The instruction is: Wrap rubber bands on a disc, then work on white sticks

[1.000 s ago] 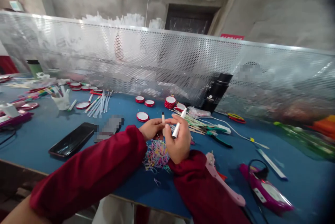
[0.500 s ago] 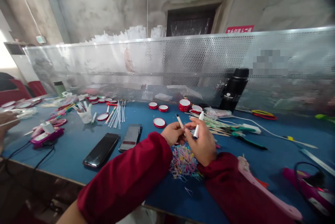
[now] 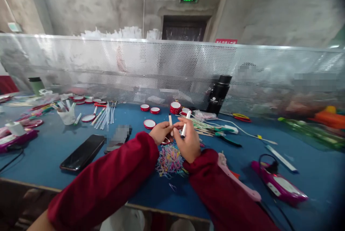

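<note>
My left hand (image 3: 160, 132), closed, pinches a thin pale stick (image 3: 170, 120) with a dark tip that points upward. In my right hand (image 3: 190, 142) a white marker pen (image 3: 186, 124) is held between the fingers, dark end down. The fingertips of this hand also meet the stick, close beside my left fingers. Under both hands lies a heap of small multicoloured elastic bands (image 3: 170, 161). A red-rimmed round piece partly shows behind my fingers, mostly hidden. Just beyond stands a shallow red tin with a white inside (image 3: 149, 124).
Left on the blue table (image 3: 129, 191) lie a black phone (image 3: 82, 153) and a second phone (image 3: 119, 138). A white cup of pens (image 3: 67, 116) stands farther left. To the right are green-handled pliers (image 3: 228, 139), a black thermos (image 3: 219, 94) and a purple power strip (image 3: 280, 184).
The view has turned right, so the scene sits farther left. Another person's hand at the far left has left the picture. My hands keep nearly the same hold on the stick and marker pen.
</note>
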